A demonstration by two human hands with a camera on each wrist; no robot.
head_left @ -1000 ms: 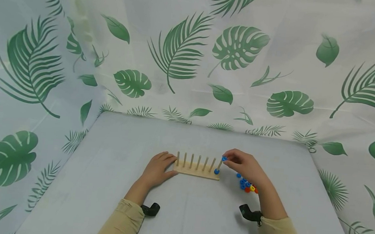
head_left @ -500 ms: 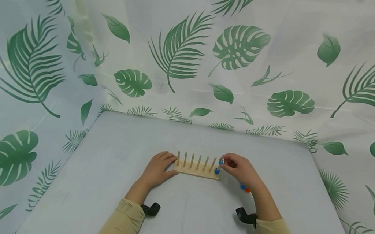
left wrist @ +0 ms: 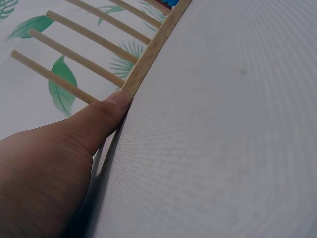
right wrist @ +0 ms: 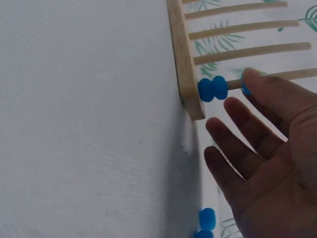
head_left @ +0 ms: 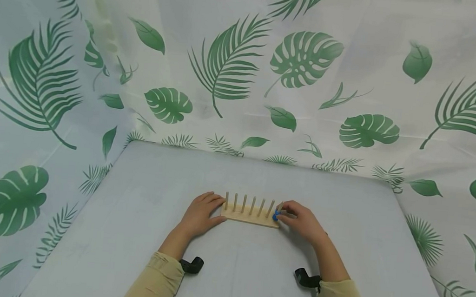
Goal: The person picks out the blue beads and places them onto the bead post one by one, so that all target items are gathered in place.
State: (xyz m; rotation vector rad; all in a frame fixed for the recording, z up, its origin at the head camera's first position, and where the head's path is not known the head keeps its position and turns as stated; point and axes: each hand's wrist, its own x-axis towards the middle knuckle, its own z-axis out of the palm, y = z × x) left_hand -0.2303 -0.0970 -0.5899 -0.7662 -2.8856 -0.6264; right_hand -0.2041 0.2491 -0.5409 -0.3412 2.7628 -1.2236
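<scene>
A wooden peg board [head_left: 250, 219] with a row of upright pegs lies on the table. My left hand [head_left: 202, 214] holds its left end, thumb [left wrist: 111, 106] along the front edge and fingers at the back. On the rightmost peg, two blue beads [right wrist: 213, 89] sit against the base. Higher on that same peg, my right hand [head_left: 301, 221] pinches another blue bead [right wrist: 245, 84] between thumb and index finger. Its other fingers spread loosely below, seen in the right wrist view. The remaining pegs carry no beads.
Loose blue beads [right wrist: 207, 219] lie to the right of the board, hidden behind the right hand in the head view. A white cloth [head_left: 249, 266] covers the table. Leaf-printed curtains [head_left: 244, 74] rise at the back and sides.
My right hand has brought a blue bead onto the rightmost peg and slid it down toward the base. The forearm shifted left, covering the loose beads. My left hand stays put.
</scene>
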